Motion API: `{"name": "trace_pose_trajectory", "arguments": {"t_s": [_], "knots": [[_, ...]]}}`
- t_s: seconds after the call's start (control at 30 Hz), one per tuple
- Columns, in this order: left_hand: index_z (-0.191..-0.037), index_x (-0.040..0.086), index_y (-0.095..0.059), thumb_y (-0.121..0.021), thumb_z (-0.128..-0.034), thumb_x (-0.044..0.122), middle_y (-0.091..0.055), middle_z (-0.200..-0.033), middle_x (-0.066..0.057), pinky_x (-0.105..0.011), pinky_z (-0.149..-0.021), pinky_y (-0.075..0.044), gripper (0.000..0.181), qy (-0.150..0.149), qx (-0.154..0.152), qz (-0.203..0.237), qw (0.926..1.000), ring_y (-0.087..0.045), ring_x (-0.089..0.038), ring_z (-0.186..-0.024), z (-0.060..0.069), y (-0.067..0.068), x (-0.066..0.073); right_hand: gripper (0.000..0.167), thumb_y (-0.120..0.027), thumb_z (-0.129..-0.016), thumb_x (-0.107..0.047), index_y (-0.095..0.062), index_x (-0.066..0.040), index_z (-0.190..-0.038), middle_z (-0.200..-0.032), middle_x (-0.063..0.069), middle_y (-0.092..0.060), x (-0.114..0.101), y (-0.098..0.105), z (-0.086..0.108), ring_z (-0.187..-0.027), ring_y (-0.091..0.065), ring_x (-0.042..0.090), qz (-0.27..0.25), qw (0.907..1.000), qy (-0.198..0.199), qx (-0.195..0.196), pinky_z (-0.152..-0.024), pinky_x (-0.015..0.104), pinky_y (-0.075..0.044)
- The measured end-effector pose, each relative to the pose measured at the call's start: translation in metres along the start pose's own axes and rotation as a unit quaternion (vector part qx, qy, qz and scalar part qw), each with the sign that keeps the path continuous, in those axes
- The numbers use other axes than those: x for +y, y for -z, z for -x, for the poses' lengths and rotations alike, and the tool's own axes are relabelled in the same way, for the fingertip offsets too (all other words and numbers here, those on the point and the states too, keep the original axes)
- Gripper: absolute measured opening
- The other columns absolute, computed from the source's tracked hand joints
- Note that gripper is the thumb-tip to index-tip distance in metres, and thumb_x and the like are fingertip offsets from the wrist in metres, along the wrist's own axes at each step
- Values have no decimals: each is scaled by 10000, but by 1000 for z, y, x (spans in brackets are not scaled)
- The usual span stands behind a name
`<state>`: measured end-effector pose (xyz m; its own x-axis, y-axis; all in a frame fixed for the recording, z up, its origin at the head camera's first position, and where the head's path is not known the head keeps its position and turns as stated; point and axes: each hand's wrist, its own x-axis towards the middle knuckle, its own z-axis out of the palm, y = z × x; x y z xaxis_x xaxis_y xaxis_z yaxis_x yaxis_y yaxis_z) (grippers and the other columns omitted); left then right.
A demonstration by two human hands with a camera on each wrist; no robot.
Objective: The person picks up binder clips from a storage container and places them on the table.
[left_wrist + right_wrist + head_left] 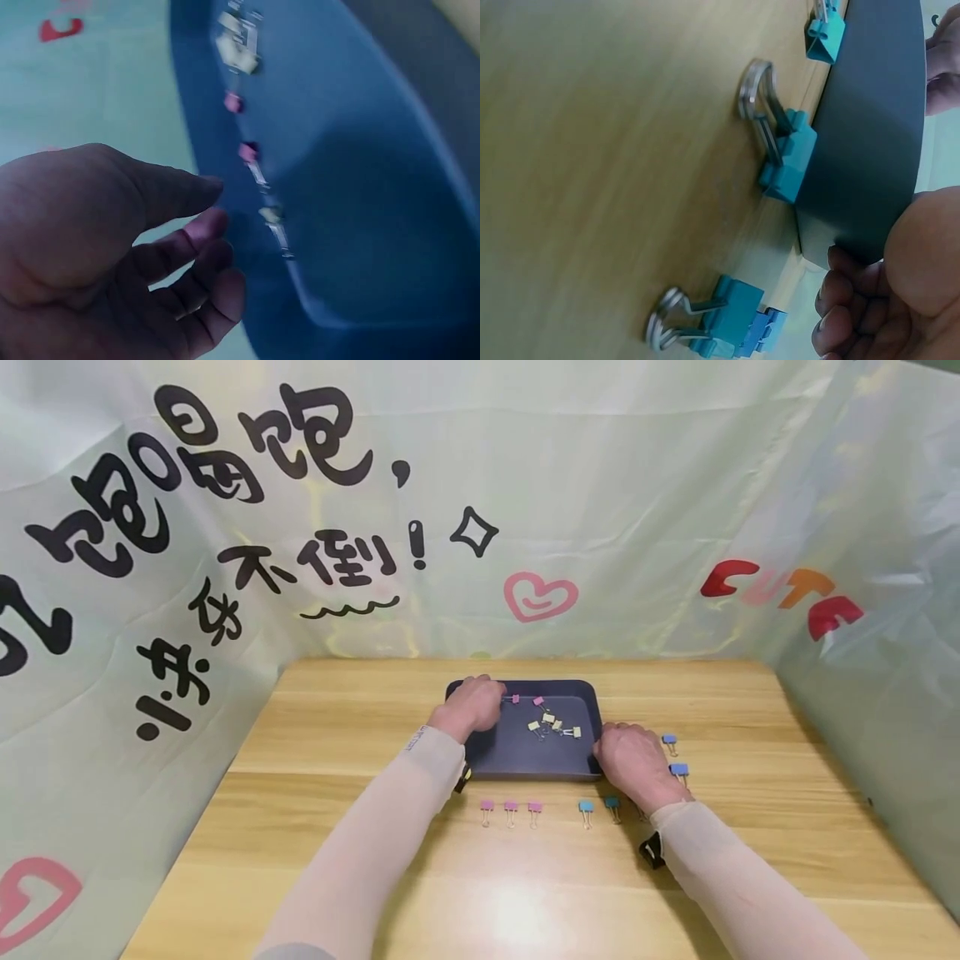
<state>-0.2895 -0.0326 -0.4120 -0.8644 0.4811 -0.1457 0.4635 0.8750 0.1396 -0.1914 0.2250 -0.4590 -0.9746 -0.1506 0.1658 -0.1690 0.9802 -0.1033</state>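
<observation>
What matters most is that the tray point(502, 756) lies between your two hands, its long axis running left to right, roughly in line with the table's far edge. Your left hand point(474, 703) is over its far left corner, the fingers loosely bent with a gap to the thumb and nothing seen between them; the blurred wrist view leaves it unclear whether they touch the rim. Your right hand point(633, 758) is the better placed of the two, curled round the tray's right end with the fingers low by the near right corner, so it appears to grasp it. The tray sits toward the table's point(300, 860) far edge, about midway between the left and right edges. It is shallow, dark blue-grey and oblong, with rounded corners. Inside, pink clips point(537, 701) and pale yellow clips point(549, 718) lie scattered, to the right of your left fingers. Watch the row of teal clips point(586, 807) just outside the tray's near edge: a slide toward you would likely knock them.
</observation>
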Motion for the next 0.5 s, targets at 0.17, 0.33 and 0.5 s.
{"name": "trace_pose_trajectory", "arguments": {"t_s": [0.17, 0.33, 0.5], "knots": [[-1471, 166, -627, -472, -1081, 129, -634, -1463, -70, -429, -1163, -451, 421, 50, -343, -103, 9993, -563, -293, -1376, -10, -8, -3, 233, -628, -960, -122, -595, 3, -766, -673, 117, -577, -2, 0, 3, -643, -602, 337, 3, 10000, 35, 25, -613, 534, -537], [-1512, 201, -590, -455, -1098, 159, -581, -1531, -87, -463, -1171, -445, 438, 125, -556, -46, 9984, -516, -327, -1434, -14, -11, -3, 227, -637, -957, -131, -612, 15, -785, -694, 134, -600, -2, -1, 3, -667, -617, 357, 0, 10000, 28, 92, -630, 539, -541], [-1510, 220, -591, -433, -1107, 180, -543, -1553, -120, -497, -1159, -447, 435, 261, -679, -33, 9973, -497, -365, -1437, -13, -13, 0, 224, -636, -961, -141, -620, 15, -802, -717, 143, -613, 0, -2, 2, -695, -622, 367, 6, 10000, -26, 45, -655, 548, -541]]}}
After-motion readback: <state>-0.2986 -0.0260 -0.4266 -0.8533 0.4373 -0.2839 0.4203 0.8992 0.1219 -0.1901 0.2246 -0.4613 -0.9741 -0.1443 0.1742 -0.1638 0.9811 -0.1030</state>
